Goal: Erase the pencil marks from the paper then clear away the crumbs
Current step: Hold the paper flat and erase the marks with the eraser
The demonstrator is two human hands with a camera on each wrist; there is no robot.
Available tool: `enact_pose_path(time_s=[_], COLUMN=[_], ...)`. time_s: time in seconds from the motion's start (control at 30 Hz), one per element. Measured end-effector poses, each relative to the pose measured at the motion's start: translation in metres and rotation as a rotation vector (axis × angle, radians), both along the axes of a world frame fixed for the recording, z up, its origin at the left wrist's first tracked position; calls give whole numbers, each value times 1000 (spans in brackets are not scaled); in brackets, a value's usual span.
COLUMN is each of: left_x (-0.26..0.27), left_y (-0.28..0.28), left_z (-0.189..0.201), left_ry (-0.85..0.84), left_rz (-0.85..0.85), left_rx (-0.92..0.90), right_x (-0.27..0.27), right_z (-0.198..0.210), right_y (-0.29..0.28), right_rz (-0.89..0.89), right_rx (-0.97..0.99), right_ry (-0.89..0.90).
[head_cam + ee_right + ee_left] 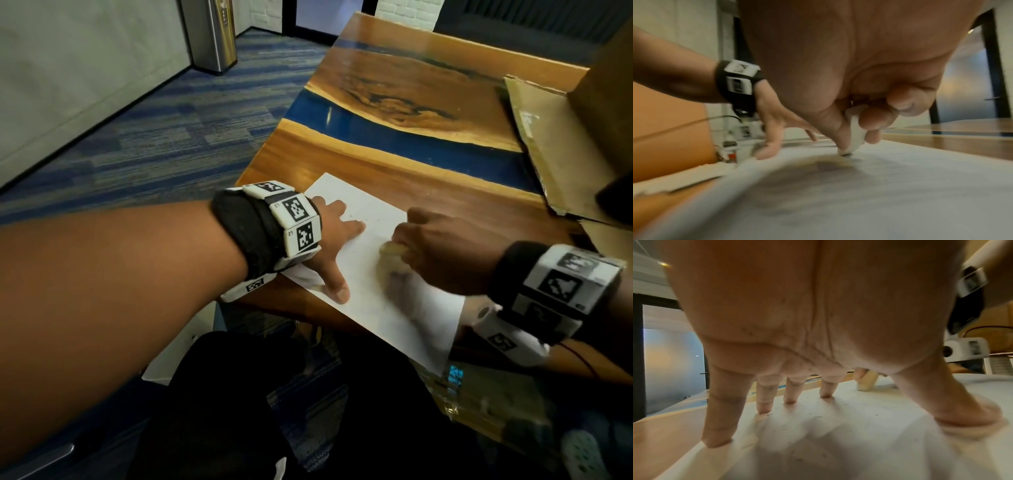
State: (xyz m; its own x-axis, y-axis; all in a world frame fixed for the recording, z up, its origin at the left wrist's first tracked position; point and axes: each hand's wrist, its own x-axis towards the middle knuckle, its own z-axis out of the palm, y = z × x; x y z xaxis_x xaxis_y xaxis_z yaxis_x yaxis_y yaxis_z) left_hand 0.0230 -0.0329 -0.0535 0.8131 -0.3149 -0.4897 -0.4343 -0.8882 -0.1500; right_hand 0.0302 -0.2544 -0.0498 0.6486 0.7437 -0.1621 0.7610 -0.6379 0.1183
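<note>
On a wood tabletop w/ a blue resin band running across it lies a white rectangular sheet of paper, set at an angle, its near corner hanging over the table's front edge. Left hand is spread wide & flat on the sheet's left part, fingers straight, thumb splayed toward the person; in the left wrist view the fingertips & thumb pad press straight down on the paper, holding nothing. Right hand is bunched at the sheet's middle-right, thumb & fingers pinching a small off-white block eraser; in the right wrist view the eraser stands tilted, its darkened lower tip touching the paper, approx. beside the left thumb. Right hand & eraser look motion-blurred in the head view. Small dark crumbs & specks are scattered on the paper around the left fingers; a few faint pencil marks show near the sheet's far edge. Both wrists wear black bands w/ white blocks printed w/ black square codes. Flattened brown cardboard lies on the table's far right, apart from the paper. Beyond the table: blue striped carpet & a tall metal bin by the wall.
</note>
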Motion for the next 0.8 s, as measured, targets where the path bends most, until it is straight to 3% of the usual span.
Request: enact_pose_path(time_s=[0.1, 0.17, 0.3, 0.43, 0.57, 0.6, 0.7, 0.8], left_x=[1, 1, 0, 2, 2, 2, 3, 3], left_y=[0, -1, -1, -1, -1, -1, -2, -3], left_z=[1, 1, 2, 2, 1, 1, 3, 3], left_ry=[15, 21, 16, 29, 14, 17, 43, 39], left_rz=[4, 1, 0, 7, -3, 2, 12, 3], left_rx=[-2, 0, 3, 1, 1, 4, 0, 20], right_x=[-34, -29, 0, -35, -6, -10, -42, -22], right_z=[0, -1, 0, -4, 4, 6, 4, 6], right_y=[16, 14, 0, 11, -1, 0, 12, 9], right_rz=[216, 266, 70, 412, 142, 136, 336, 208], right_rx=[-27, -41, 45, 30, 45, 53, 21, 16], right_ry=[190, 204, 14, 193, 60, 61, 235, 159])
